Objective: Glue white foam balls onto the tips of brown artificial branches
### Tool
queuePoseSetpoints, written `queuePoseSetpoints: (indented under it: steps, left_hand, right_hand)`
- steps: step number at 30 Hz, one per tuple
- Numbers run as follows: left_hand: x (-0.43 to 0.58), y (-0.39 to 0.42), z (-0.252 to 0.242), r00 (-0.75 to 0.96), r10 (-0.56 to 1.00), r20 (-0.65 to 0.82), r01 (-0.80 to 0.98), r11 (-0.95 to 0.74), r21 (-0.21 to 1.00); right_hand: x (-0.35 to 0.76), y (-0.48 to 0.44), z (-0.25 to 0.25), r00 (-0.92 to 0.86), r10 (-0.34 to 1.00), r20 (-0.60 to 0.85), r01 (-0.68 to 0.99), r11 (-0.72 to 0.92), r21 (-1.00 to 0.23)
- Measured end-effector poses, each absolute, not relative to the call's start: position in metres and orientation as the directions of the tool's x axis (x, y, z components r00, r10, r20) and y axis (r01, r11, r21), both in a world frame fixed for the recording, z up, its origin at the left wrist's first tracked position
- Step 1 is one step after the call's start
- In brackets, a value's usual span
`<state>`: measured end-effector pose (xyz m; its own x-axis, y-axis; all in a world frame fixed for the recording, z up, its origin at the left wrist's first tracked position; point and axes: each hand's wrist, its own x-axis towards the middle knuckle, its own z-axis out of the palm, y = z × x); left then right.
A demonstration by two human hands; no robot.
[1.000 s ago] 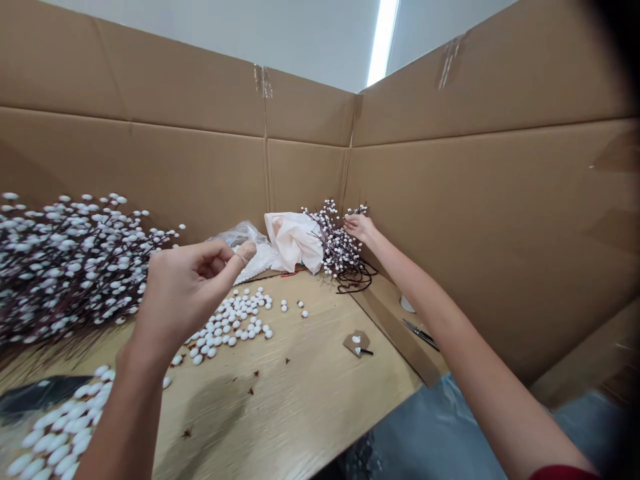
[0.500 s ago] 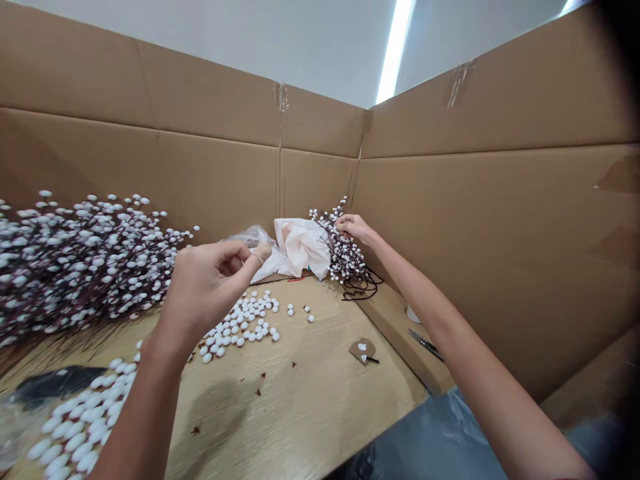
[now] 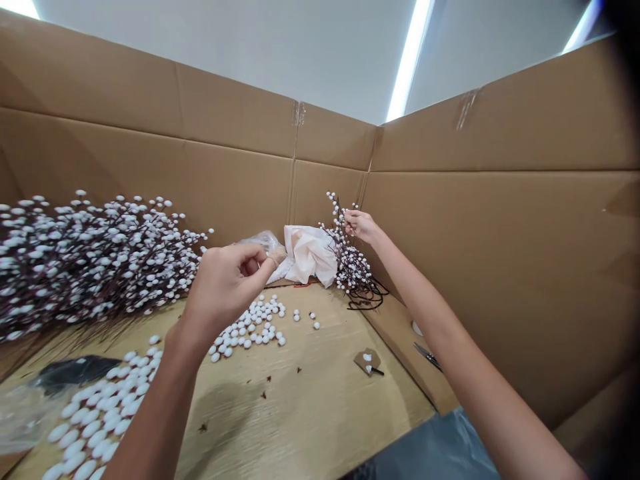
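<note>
My left hand (image 3: pixel 227 283) is held up over the table, its thumb and forefinger pressed together. A beige wrap covers the thumb tip, and whatever is in the pinch, if anything, is hidden. Further off, my right hand (image 3: pixel 362 225) is closed on a white-berry sprig (image 3: pixel 336 205) at the upper part of a small bunch of berry stems (image 3: pixel 353 270). Dark, curled stem ends lie below that bunch. Loose white berries (image 3: pixel 257 323) are scattered beyond my left forearm, and more white berries (image 3: pixel 95 420) lie at the near left.
A large pile of white-berry branches (image 3: pixel 100 260) fills the left. A crumpled white bag (image 3: pixel 310 253) lies by the back cardboard wall (image 3: pixel 230 180). A small card with white glue (image 3: pixel 367 360) sits right of centre, and scissors (image 3: pixel 427 355) lie near the right wall.
The view has shifted slightly, moving everything a little right and down. My right hand has raised the sprig slightly above the bunch. My left hand keeps its pinch.
</note>
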<state>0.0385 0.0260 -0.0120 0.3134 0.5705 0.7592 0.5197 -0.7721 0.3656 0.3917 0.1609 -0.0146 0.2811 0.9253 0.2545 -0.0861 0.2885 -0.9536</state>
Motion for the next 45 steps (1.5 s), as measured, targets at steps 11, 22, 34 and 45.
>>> queuePoseSetpoints:
  steps: [11, 22, 34, 45]
  left_hand:
    - [0.052, 0.043, -0.027, 0.328, 0.659, 0.677, 0.496, -0.730, 0.470]
    - [0.090, 0.080, -0.073, 0.313, 0.724, 0.614, 0.465, -0.681, 0.566]
    - [0.090, 0.066, -0.064, 0.398, 0.746, 0.533, 0.338, -0.660, 0.672]
    - [0.101, 0.090, -0.073, 0.419, 0.817, 0.395, 0.370, -0.552, 0.748]
  right_hand:
    - [0.375, 0.116, -0.021, 0.054, 0.961, 0.270, -0.358, 0.271, -0.894]
    - [0.284, 0.033, -0.028, -0.359, 0.895, 0.264, -0.516, 0.045, -0.855]
    - [0.260, 0.025, -0.036, -0.435, 0.857, 0.277, -0.332, 0.134, -0.934]
    - [0.284, -0.004, -0.016, -0.390, 0.850, 0.353, -0.223, 0.285, -0.932]
